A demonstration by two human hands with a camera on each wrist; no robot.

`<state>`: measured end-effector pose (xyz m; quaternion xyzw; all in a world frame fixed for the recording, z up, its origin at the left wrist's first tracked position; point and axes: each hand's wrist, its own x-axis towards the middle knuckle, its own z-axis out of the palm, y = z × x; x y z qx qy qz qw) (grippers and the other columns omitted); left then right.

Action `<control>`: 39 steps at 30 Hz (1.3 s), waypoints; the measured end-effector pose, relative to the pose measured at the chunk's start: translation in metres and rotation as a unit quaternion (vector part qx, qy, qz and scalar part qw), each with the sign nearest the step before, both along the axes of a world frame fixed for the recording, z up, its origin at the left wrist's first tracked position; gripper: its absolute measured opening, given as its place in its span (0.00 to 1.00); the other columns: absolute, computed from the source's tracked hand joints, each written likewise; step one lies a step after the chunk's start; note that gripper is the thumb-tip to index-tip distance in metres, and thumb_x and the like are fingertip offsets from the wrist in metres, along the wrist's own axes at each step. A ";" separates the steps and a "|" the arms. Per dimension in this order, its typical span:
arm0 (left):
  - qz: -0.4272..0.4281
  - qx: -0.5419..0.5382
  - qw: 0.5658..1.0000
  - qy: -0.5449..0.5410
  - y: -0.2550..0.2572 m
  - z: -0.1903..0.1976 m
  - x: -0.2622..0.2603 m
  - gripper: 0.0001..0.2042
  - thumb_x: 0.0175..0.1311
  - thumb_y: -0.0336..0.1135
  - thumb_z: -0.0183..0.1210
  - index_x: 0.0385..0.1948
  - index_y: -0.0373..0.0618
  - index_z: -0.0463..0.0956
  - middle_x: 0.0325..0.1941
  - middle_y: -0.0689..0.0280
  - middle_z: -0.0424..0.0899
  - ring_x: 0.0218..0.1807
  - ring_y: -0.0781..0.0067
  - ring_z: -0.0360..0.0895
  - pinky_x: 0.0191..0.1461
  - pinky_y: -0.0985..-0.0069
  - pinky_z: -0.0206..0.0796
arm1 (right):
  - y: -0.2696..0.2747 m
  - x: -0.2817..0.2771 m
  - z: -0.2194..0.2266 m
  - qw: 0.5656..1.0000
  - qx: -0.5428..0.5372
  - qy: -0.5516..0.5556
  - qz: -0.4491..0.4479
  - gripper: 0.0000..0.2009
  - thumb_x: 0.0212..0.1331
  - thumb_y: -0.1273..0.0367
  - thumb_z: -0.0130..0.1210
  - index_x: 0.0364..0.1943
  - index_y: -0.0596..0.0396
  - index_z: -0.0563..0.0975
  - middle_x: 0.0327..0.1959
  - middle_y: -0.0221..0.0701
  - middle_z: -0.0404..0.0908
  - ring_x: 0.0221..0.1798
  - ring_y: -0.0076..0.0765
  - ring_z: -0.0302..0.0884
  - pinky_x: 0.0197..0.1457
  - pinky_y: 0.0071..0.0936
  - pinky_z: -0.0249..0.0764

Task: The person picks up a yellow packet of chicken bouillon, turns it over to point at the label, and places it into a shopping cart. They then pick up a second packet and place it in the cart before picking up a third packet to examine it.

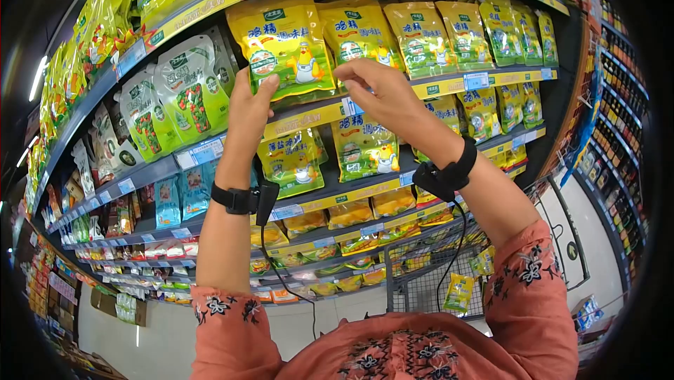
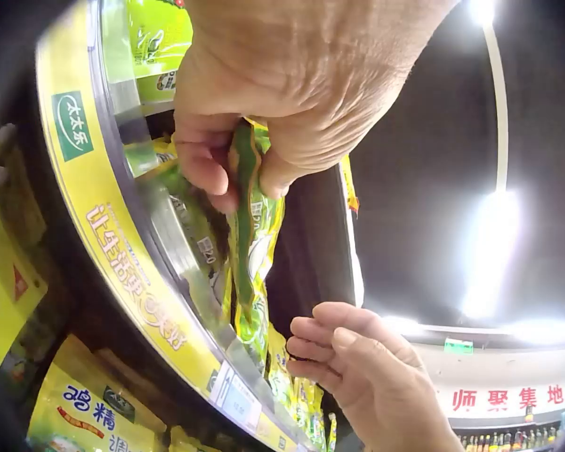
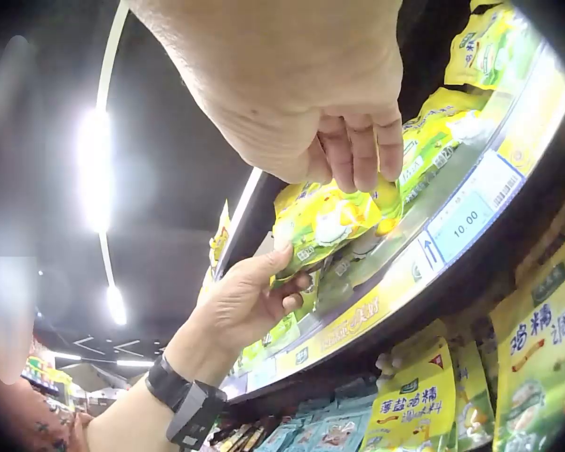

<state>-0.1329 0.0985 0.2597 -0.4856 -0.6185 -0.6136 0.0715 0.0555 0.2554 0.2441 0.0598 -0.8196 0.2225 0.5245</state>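
Note:
A yellow-and-green bag of chicken seasoning [image 1: 288,36] stands tilted at the front of the middle shelf. My left hand [image 1: 249,110] pinches its lower left corner, thumb on the front face and fingers behind. In the left wrist view the bag [image 2: 254,235] shows edge-on between thumb and fingers. My right hand [image 1: 382,92] hovers by the bag's right edge with loosely bent fingers; the left wrist view shows a gap between this hand [image 2: 381,381] and the bag. Matching bags [image 1: 361,32] line up to the right.
Grey-and-green pouches [image 1: 189,85] stand left of the bag. A yellow price rail [image 1: 449,89] runs along the shelf's front edge, with more seasoning bags [image 1: 365,145] below. A wire cart [image 1: 414,289] stands low at the right, holding a yellow packet [image 1: 460,292].

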 end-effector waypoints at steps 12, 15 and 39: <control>0.072 0.007 0.985 0.157 0.013 -0.009 -0.012 0.22 0.70 0.43 0.59 0.54 0.34 0.68 0.45 0.47 0.83 0.47 0.51 0.82 0.51 0.64 0.71 | 0.006 -0.048 0.008 0.990 0.131 -0.036 -0.026 0.07 0.61 0.73 0.55 0.42 0.58 0.78 0.40 0.42 0.82 0.44 0.51 0.80 0.47 0.39 0.76; 0.124 0.019 0.973 0.195 0.012 -0.010 -0.014 0.23 0.69 0.44 0.60 0.55 0.34 0.67 0.46 0.45 0.83 0.48 0.46 0.81 0.51 0.62 0.71 | 0.003 -0.050 0.014 0.987 0.140 -0.061 -0.048 0.05 0.60 0.73 0.56 0.39 0.58 0.77 0.37 0.40 0.81 0.42 0.51 0.79 0.45 0.41 0.75; -0.211 0.005 0.960 -0.186 0.026 0.044 -0.022 0.18 0.72 0.46 0.57 0.43 0.35 0.74 0.31 0.66 0.78 0.27 0.79 0.76 0.20 0.81 0.66 | 0.015 -0.027 0.047 0.967 0.202 0.104 -0.118 0.12 0.54 0.70 0.62 0.42 0.55 0.78 0.40 0.40 0.75 0.46 0.51 0.74 0.51 0.44 0.72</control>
